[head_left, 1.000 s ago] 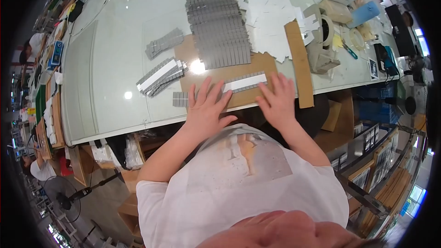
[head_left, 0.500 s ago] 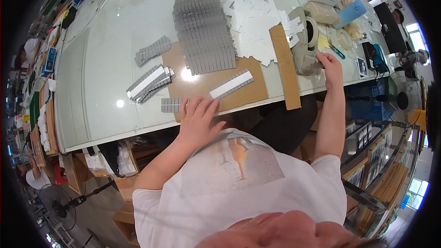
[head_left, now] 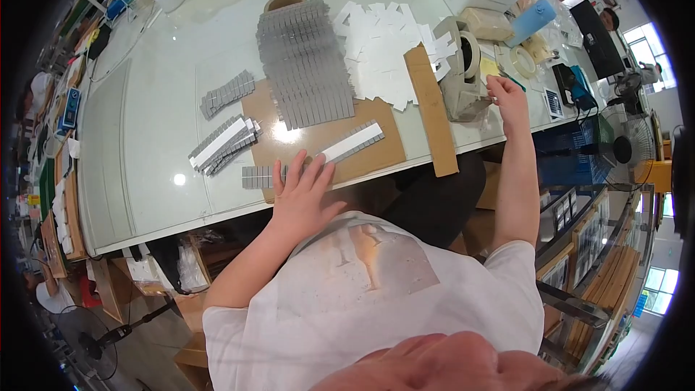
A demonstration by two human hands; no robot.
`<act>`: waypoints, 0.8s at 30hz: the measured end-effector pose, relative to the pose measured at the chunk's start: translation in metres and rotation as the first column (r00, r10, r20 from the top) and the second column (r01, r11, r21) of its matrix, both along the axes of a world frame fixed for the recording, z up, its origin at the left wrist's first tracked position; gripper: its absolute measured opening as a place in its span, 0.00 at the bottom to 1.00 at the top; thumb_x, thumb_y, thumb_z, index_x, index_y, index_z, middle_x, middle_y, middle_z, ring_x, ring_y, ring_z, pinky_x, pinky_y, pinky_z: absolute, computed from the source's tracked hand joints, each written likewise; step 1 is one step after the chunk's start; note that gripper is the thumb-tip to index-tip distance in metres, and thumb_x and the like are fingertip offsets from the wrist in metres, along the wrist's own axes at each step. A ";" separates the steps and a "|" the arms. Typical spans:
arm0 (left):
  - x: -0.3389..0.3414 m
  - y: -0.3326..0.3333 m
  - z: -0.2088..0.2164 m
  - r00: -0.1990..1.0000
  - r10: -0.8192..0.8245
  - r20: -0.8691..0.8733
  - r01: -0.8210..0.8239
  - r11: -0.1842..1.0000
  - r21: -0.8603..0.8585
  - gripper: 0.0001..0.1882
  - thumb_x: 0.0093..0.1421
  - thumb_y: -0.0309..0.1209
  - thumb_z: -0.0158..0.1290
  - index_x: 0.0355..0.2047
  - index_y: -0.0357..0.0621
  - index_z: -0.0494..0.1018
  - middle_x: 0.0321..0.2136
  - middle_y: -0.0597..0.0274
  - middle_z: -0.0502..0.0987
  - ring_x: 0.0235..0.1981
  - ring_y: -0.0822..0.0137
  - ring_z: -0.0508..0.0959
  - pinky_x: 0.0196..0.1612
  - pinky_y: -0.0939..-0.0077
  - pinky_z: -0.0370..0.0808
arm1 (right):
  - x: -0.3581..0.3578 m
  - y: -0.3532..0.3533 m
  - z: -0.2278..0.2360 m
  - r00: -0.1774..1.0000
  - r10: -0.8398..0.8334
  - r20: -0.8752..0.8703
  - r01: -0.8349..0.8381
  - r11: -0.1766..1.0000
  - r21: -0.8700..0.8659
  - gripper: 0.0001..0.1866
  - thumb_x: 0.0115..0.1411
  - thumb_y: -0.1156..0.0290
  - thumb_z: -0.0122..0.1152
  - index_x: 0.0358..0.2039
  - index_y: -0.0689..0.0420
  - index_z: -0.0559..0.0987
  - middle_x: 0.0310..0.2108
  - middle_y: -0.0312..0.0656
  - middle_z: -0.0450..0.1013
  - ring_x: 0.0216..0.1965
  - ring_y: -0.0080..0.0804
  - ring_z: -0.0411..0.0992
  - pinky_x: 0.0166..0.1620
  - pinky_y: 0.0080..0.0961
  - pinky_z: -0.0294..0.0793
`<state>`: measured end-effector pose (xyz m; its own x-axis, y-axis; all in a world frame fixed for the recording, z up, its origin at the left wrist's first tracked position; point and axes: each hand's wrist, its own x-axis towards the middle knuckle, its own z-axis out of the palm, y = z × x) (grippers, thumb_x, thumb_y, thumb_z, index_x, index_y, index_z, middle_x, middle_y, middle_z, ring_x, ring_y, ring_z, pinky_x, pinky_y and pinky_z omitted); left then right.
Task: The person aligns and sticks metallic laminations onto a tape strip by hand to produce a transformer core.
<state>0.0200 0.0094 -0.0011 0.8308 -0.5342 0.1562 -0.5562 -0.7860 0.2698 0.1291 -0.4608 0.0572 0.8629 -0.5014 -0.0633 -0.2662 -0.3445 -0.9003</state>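
My left hand (head_left: 302, 192) lies with its fingers spread at the table's near edge. Its fingertips press on a short grey segmented strip (head_left: 258, 177) and reach the lower end of a white-topped grey strip (head_left: 353, 142). My right hand (head_left: 511, 105) is raised at the front of a grey tape dispenser (head_left: 465, 94), thumb and fingers pinched together. What they pinch is too small to make out. Beneath the strips lies a brown board (head_left: 380, 152). A stack of similar strips (head_left: 224, 143) and another grey bundle (head_left: 229, 94) are left of it.
A long overlapping sheet of grey strips (head_left: 308, 65) runs back to a cardboard roll (head_left: 284, 1). Beside it are a pile of white pieces (head_left: 380, 51) and a brown cardboard strip (head_left: 432, 116) overhanging the table edge. A blue bottle (head_left: 532, 22) and tape roll (head_left: 523, 62) stand right.
The whole view has shifted slightly. My right hand has risen a little from the dispenser's front, still pinched. My left hand stays on the strips, its fingers somewhat more spread.
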 end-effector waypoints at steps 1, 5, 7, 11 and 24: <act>0.000 0.000 0.000 1.000 -0.003 -0.005 0.003 1.000 0.004 0.42 0.54 0.55 0.65 0.65 0.51 0.69 0.67 0.60 0.66 0.72 0.48 0.56 0.71 0.33 0.39 | 0.002 0.007 0.001 0.999 0.025 0.036 -0.026 0.999 0.030 0.15 0.61 0.62 0.72 0.42 0.60 0.85 0.34 0.30 0.78 0.34 0.17 0.72 0.40 0.18 0.71; 0.000 -0.001 0.001 1.000 -0.003 -0.009 0.003 1.000 0.005 0.42 0.54 0.55 0.65 0.65 0.51 0.69 0.67 0.60 0.66 0.72 0.48 0.55 0.72 0.33 0.40 | 0.014 0.022 0.004 0.996 0.079 0.044 -0.078 0.996 -0.031 0.14 0.58 0.66 0.75 0.41 0.60 0.85 0.33 0.29 0.79 0.32 0.15 0.71 0.37 0.16 0.71; 0.000 -0.002 0.000 0.999 0.004 0.035 -0.003 1.000 -0.016 0.42 0.51 0.53 0.68 0.63 0.50 0.70 0.66 0.61 0.66 0.72 0.51 0.56 0.72 0.36 0.40 | 0.018 0.019 -0.002 0.989 0.102 0.108 -0.102 0.995 -0.010 0.13 0.58 0.67 0.75 0.40 0.61 0.85 0.33 0.29 0.79 0.32 0.14 0.72 0.35 0.16 0.70; -0.004 -0.001 -0.003 0.999 0.002 0.040 0.000 0.999 -0.049 0.42 0.51 0.52 0.68 0.63 0.50 0.70 0.65 0.61 0.66 0.72 0.51 0.57 0.72 0.36 0.41 | 0.019 0.013 -0.009 0.962 0.152 0.229 -0.155 0.988 -0.006 0.11 0.60 0.68 0.73 0.40 0.60 0.85 0.31 0.29 0.79 0.32 0.13 0.72 0.33 0.15 0.70; -0.012 0.001 -0.006 0.999 0.001 0.041 0.003 0.994 -0.111 0.38 0.52 0.47 0.68 0.61 0.48 0.71 0.64 0.59 0.66 0.70 0.49 0.58 0.70 0.35 0.46 | 0.001 0.010 0.008 0.949 0.203 0.242 -0.246 0.955 0.163 0.07 0.65 0.70 0.67 0.38 0.60 0.86 0.31 0.32 0.80 0.30 0.15 0.71 0.35 0.14 0.68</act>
<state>0.0080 0.0106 -0.0075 0.8221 -0.5124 0.2483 -0.5691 -0.7520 0.3324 0.1301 -0.4510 0.0656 0.9546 -0.2901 0.0668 0.0110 -0.1900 -0.9817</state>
